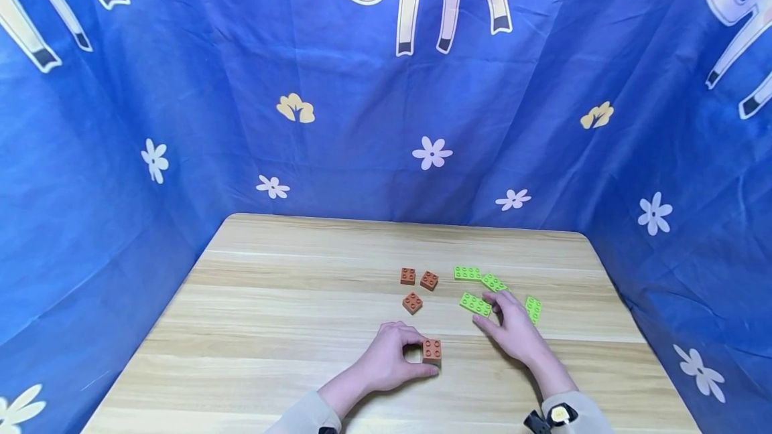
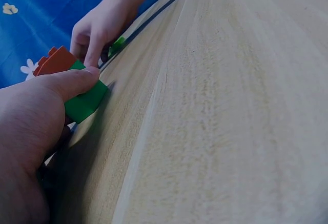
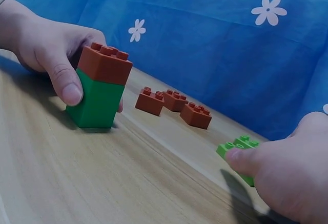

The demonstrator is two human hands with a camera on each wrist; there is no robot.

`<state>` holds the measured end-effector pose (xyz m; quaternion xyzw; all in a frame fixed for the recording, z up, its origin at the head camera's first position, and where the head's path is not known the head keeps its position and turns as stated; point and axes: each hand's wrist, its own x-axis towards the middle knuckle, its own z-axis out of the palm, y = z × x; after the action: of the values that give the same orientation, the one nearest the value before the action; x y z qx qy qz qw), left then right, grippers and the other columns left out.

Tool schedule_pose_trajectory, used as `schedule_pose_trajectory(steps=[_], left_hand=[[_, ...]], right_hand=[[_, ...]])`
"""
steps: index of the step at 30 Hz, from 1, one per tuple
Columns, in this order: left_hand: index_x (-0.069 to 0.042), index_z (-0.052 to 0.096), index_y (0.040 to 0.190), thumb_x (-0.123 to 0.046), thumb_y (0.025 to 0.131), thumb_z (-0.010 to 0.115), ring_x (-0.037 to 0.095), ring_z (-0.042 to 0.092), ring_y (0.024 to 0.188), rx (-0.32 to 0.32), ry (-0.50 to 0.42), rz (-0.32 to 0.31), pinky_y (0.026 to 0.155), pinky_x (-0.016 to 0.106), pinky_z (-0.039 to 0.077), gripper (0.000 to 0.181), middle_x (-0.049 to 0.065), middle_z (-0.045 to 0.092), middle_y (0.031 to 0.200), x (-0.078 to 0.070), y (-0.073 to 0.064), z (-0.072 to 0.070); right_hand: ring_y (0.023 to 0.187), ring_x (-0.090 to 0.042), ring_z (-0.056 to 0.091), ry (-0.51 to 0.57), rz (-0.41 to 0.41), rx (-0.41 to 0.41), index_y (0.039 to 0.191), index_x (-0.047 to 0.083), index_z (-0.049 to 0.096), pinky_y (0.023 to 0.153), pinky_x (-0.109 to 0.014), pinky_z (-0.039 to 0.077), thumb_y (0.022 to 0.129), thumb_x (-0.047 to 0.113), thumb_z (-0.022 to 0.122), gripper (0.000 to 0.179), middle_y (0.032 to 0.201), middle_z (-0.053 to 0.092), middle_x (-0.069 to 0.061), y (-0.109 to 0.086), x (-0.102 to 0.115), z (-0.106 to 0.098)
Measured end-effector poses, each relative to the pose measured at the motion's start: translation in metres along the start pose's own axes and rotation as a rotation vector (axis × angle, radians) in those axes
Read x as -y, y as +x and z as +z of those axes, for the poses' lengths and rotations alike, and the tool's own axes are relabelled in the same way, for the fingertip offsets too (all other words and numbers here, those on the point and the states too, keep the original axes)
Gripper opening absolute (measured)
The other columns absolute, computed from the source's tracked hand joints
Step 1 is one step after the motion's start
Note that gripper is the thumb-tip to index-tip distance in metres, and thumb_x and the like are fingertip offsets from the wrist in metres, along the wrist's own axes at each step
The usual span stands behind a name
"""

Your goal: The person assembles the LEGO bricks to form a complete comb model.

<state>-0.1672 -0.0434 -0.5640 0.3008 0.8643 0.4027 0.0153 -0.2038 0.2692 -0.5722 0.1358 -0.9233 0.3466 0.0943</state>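
Observation:
My left hand [image 1: 392, 359] grips a two-brick stack, thumb on the near side and fingers behind. On top is a reddish-brown four-stud brick [image 3: 105, 65]; under it sits a taller dark green block [image 3: 97, 101], its base at the wooden tabletop. To the right, my right hand [image 1: 511, 327] pinches a lime green eight-stud brick [image 1: 475, 304] by its right end, between thumb and fingers. The right wrist view has the thumb across this brick and hides much of it. In the left wrist view, the left thumb partly covers the dark green block [image 2: 84, 103].
Three loose reddish-brown bricks [image 1: 413, 303] lie beyond the left hand. Around the right hand lie three more lime bricks: one at the back [image 1: 467, 273], a slanted one [image 1: 494, 282] and one on the right [image 1: 533, 310]. Blue patterned cloth [image 1: 362, 153] surrounds the table [image 1: 289, 273].

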Motion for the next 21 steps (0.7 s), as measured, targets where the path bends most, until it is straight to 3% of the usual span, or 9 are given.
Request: schedule_pose_trajectory(steps=[7,15,21], left_hand=[[-0.027,0.082,0.107,-0.05,0.08,0.091,0.003,0.061,0.098,0.003,-0.004,-0.005,0.107,0.044,0.038,0.037,-0.028,0.069,0.096,0.0,0.0,-0.001],[-0.028,0.082,0.107,-0.049,0.081,0.091,0.003,0.061,0.098,0.0,-0.007,0.004,0.107,0.045,0.038,0.036,-0.028,0.069,0.097,0.001,0.0,0.0],[-0.028,0.082,0.107,-0.049,0.081,0.091,0.003,0.061,0.097,0.003,-0.011,0.005,0.107,0.044,0.038,0.035,-0.029,0.069,0.096,0.001,0.0,-0.001]], right_hand=[[0.118,-0.038,0.063,-0.085,0.02,0.006,0.134,-0.004,0.065,0.103,-0.058,0.049,0.094,0.03,0.084,0.056,0.125,0.066,-0.017,0.003,0.004,0.003],[0.121,-0.043,0.06,-0.124,0.025,-0.012,0.126,-0.002,0.069,0.102,-0.063,0.044,0.095,0.024,0.082,0.042,0.119,0.065,-0.016,0.004,0.011,0.004],[0.125,-0.045,0.057,-0.129,0.023,-0.014,0.126,-0.004,0.068,0.104,-0.065,0.043,0.097,0.023,0.08,0.042,0.122,0.065,-0.019,0.005,0.011,0.005]])
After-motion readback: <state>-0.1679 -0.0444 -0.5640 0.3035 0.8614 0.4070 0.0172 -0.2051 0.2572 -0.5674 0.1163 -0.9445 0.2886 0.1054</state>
